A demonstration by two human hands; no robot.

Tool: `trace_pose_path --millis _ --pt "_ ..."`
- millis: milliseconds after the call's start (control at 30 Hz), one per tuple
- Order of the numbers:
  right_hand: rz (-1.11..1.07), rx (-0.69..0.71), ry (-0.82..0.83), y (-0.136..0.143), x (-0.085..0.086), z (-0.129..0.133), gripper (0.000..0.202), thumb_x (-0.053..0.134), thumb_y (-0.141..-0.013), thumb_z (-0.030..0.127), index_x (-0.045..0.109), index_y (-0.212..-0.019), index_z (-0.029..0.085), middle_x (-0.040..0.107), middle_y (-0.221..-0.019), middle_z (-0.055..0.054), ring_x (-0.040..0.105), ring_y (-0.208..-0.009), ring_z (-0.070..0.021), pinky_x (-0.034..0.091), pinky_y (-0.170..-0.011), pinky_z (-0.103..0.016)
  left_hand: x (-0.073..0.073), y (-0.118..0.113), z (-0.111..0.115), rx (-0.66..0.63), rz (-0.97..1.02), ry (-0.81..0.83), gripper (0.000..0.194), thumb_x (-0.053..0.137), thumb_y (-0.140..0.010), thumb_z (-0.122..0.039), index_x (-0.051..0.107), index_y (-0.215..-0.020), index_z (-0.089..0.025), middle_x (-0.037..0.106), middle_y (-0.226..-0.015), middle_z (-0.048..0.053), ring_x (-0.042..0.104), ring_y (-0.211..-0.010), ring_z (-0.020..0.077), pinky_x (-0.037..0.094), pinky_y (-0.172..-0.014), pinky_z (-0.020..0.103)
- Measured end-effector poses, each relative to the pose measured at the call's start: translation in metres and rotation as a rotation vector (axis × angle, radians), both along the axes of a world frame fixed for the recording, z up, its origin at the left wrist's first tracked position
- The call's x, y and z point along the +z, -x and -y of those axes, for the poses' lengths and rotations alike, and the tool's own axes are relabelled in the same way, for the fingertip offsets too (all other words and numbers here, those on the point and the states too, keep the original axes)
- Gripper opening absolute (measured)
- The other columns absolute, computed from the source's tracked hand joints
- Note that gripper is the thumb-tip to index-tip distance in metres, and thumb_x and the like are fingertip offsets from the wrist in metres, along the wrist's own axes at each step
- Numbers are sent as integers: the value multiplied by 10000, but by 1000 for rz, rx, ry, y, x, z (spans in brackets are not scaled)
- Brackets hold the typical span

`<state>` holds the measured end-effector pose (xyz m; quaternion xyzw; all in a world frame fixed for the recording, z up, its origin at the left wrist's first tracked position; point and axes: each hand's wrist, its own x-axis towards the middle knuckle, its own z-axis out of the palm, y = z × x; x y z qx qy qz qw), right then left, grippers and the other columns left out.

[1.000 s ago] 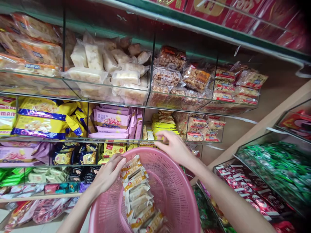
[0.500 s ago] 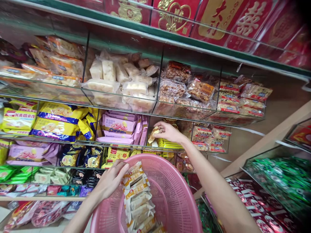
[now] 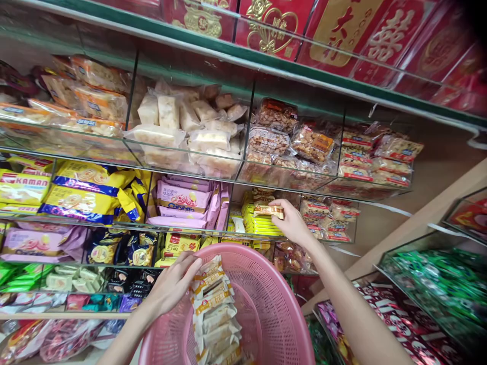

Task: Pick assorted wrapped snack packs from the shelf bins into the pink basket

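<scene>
While the left hand (image 3: pixel 175 281) is resting over the pink basket's (image 3: pixel 283 304) rim, its finger closure undeterminable, the right hand (image 3: pixel 292 223), arm extended, is pinching a wrapped snack bar (image 3: pixel 268 210) above yellow packets (image 3: pixel 262 227); one left-hand pack (image 3: pixel 25 186) is reading "KAMAN"

Red packets (image 3: pixel 344 30) w/ gold print sit up top; white pkgs (image 3: pixel 169 112) lie btwn orange-trimmed bags (image 3: pixel 99 103) & nut blocks (image 3: pixel 312 142); lilac packs (image 3: pixel 183 195) adjoin yellow-blue bags (image 3: pixel 78 203); green packets (image 3: pixel 437 268) pile up far R.
</scene>
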<state>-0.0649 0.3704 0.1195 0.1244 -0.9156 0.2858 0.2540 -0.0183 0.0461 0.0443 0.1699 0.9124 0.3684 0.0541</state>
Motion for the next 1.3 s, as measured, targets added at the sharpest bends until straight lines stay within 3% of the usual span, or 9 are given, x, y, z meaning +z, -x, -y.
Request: trace_pose_path --millis 167,300,400,567,833,1000,1167,1300 --pt "88 -245 -322 16 7 7 330 434 -763 158 473 -1090 169 574 -1085 -85 544 -1000 -185 407 -885 -292 2 -1 -2 -22 21 5 492 216 -873 -555 594 -929 -245 558 -1072 34 583 -987 201 397 -921 343" --pt "154 -346 -463 20 6 12 350 455 -748 124 527 -1089 109 537 -1161 -183 501 -1054 -278 400 -855 -366 0 -1 1 -7 13 17 492 216 -872 -561 593 -933 -251 562 -1075 40 574 -1009 209 393 -932 352" --pt "185 -382 -581 19 7 15 355 468 -748 113 558 -1090 84 524 -1187 -211 457 -1097 -325 387 -848 -400 -3 -1 4 13 10 17 487 226 -871 -556 599 -952 -254 564 -1088 41 573 -1015 208 400 -928 346" --pt "206 -365 -714 22 15 16 321 471 -819 184 562 -1127 173 557 -1205 -122 456 -1119 -286 364 -874 -383 -3 0 6 31 -6 5 488 246 -865 -549 621 -935 -244 582 -1118 51 581 -1015 214 410 -931 355" --pt "235 -464 -779 34 24 19 342 340 -849 67 600 -1063 125 585 -1152 -186 499 -1101 -296 367 -848 -392 -3 1 6 44 22 43 530 211 -858 -579 616 -971 -257 527 -1266 51 558 -1101 252 379 -971 391" --pt "290 -464 -758 27 35 31 385 320 -830 22 570 -1108 115 573 -1177 -202 546 -1068 -292 408 -807 -384 -4 2 8 71 -1 44 526 230 -857 -572 630 -1002 -263 534 -1279 42 570 -1089 249 395 -958 383" --pt "328 -356 -720 14 45 71 365 369 -879 141 450 -1235 139 591 -1145 -185 572 -1056 -278 433 -806 -372 -2 3 6 70 -31 33 520 245 -861 -562 650 -937 -245 580 -1210 40 600 -1026 226 422 -925 348" --pt "458 -224 -695 18 34 109 295 497 -845 258 564 -1112 152 649 -1044 -160 627 -970 -264 466 -740 -330 0 1 4 75 -1 21 550 221 -862 -573 639 -980 -235 577 -1213 49 586 -1053 238 401 -956 372"
